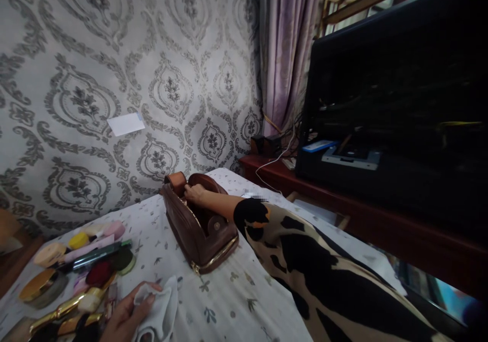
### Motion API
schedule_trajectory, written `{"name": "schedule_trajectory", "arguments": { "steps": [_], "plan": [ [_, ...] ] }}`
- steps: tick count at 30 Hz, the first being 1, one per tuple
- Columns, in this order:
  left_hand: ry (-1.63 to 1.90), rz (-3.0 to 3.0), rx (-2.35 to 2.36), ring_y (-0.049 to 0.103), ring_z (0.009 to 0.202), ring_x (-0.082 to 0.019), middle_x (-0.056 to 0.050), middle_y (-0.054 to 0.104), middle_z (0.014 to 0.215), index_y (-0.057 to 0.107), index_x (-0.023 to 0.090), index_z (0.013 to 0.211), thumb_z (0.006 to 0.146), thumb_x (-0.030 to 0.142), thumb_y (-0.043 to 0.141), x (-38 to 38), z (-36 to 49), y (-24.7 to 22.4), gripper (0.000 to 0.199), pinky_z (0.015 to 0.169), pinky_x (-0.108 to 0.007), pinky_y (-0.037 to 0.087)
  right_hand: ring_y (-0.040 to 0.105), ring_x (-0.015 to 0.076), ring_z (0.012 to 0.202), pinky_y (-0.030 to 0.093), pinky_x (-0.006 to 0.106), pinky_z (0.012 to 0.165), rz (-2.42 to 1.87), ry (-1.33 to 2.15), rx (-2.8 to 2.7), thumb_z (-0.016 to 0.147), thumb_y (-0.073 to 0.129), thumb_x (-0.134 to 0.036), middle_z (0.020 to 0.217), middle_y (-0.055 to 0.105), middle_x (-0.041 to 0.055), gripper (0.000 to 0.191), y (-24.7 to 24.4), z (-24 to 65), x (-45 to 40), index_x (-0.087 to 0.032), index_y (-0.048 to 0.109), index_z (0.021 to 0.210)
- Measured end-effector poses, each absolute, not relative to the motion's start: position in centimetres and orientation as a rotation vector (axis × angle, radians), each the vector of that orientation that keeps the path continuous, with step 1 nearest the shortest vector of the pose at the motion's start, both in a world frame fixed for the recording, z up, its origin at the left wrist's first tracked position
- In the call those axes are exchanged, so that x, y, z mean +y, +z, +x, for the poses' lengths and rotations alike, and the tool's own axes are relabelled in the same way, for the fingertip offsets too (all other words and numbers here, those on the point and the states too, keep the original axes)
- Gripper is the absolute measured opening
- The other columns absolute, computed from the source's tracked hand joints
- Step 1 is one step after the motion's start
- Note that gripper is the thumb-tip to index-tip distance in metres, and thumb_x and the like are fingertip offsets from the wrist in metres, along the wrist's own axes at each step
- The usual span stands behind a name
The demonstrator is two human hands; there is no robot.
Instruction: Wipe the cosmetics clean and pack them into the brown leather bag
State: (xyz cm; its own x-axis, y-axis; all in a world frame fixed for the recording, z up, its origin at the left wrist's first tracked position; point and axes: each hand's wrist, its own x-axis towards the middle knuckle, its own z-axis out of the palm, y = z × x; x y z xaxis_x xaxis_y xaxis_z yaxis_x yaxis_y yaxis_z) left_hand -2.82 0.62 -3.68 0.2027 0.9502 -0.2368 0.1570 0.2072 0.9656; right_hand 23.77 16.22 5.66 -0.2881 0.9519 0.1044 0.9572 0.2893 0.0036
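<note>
A brown leather bag [190, 230] with a gold zip stands unzipped on the patterned white cloth. My right hand [195, 194] reaches into its opening at the far end, the fingers bent and their tips hidden by the bag's edge; what they hold, if anything, I cannot make out. At the lower left my left hand [127, 311] pinches a crumpled white cloth [158, 309]. Beside that hand lies a group of cosmetics, among them a round gold-lidded jar [41, 286], a green tube [101, 254] and a gold tube [57, 312].
A patterned wall [171, 78] rises behind the covered surface [224, 291]. To the right, a large black screen [396, 103] stands on a dark red wooden table [381, 207], with a white cable [274, 156] near it. A purple curtain [284, 52] hangs in the corner.
</note>
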Motion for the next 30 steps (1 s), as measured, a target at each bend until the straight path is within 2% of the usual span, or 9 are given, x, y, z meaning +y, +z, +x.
{"name": "schedule_trajectory", "arguments": {
  "steps": [7,9,12,16,19,21,23,26,30],
  "plan": [
    [0.782,1.231,1.274,0.041,0.044,-0.011,0.006,0.047,0.048,0.066,0.022,0.098,0.057,0.071,0.075,0.4,-2.8,-3.3,0.064,0.046,-0.02,0.032,0.063,0.0225,0.106,0.054,0.043,0.088,-1.802,-0.012,-2.513,0.093,0.059,-0.029,0.124,0.061,0.0102,0.027,8.9,22.9,13.4,-0.015,0.061,0.117],
    [0.794,1.285,1.294,0.044,0.046,-0.012,0.006,0.047,0.046,0.068,0.022,0.094,0.058,0.069,0.075,0.6,-3.0,-3.2,0.06,0.048,-0.021,0.035,0.065,0.0259,0.105,0.055,0.042,0.083,-1.767,0.034,-2.521,0.096,0.05,-0.023,0.127,0.06,0.0152,0.023,9.9,22.7,11.6,-0.014,0.065,0.111],
    [0.813,1.328,1.29,0.05,0.052,-0.015,0.003,0.053,0.051,0.069,0.021,0.09,0.058,0.07,0.075,0.8,-3.1,-3.3,0.059,0.052,-0.023,0.04,0.067,0.0282,0.104,0.054,0.036,0.079,-1.69,0.116,-2.553,0.09,0.055,-0.023,0.114,0.069,0.0144,0.021,10.6,23.2,8.4,-0.017,0.069,0.106],
    [0.787,1.316,1.264,0.049,0.052,-0.013,0.002,0.059,0.059,0.068,0.02,0.092,0.059,0.072,0.072,0.7,-2.9,-3.2,0.062,0.05,-0.021,0.039,0.07,0.0258,0.095,0.05,0.031,0.073,-1.683,0.133,-2.515,0.091,0.047,-0.015,0.101,0.073,0.0154,0.024,10.2,24.9,3.6,-0.014,0.068,0.103],
    [0.79,1.33,1.294,0.053,0.056,-0.014,0.002,0.061,0.061,0.069,0.019,0.092,0.06,0.071,0.073,0.5,-2.9,-3.0,0.061,0.053,-0.022,0.042,0.068,0.0219,0.091,0.047,0.029,0.075,-1.563,0.087,-2.446,0.099,0.039,-0.025,0.097,0.072,0.0109,0.031,9.4,26.4,0.4,-0.016,0.068,0.096],
    [0.786,1.317,1.316,0.055,0.059,-0.016,0.002,0.062,0.062,0.069,0.02,0.093,0.061,0.071,0.072,0.4,-2.9,-2.9,0.06,0.055,-0.022,0.044,0.066,0.0213,0.091,0.046,0.029,0.075,-1.44,0.096,-2.439,0.097,0.05,-0.036,0.098,0.071,0.0087,0.026,8.6,27.2,-1.1,-0.017,0.067,0.1],
    [0.786,1.296,1.332,0.055,0.057,-0.016,0.002,0.061,0.06,0.07,0.021,0.095,0.062,0.07,0.072,0.3,-2.9,-2.8,0.059,0.054,-0.022,0.043,0.063,0.0204,0.093,0.046,0.029,0.078,-1.375,0.074,-2.413,0.091,0.06,-0.026,0.102,0.068,0.0082,0.017,7.4,27.7,-2.0,-0.016,0.065,0.105],
    [0.803,1.278,1.342,0.054,0.054,-0.016,0.002,0.06,0.058,0.07,0.021,0.096,0.061,0.066,0.075,0.2,-2.8,-2.7,0.057,0.05,-0.021,0.039,0.059,0.0195,0.091,0.045,0.03,0.081,-1.334,0.002,-2.323,0.09,0.054,-0.01,0.099,0.066,0.0083,0.015,5.7,27.6,-2.2,-0.015,0.064,0.102],
    [0.808,1.277,1.337,0.052,0.052,-0.015,0.002,0.062,0.059,0.07,0.02,0.096,0.06,0.066,0.076,0.0,-2.5,-2.4,0.059,0.05,-0.021,0.039,0.056,0.0191,0.088,0.045,0.03,0.08,-1.285,-0.027,-2.284,0.092,0.05,-0.008,0.095,0.065,0.0081,0.016,4.7,26.9,-1.9,-0.015,0.063,0.097]
  ]
}}
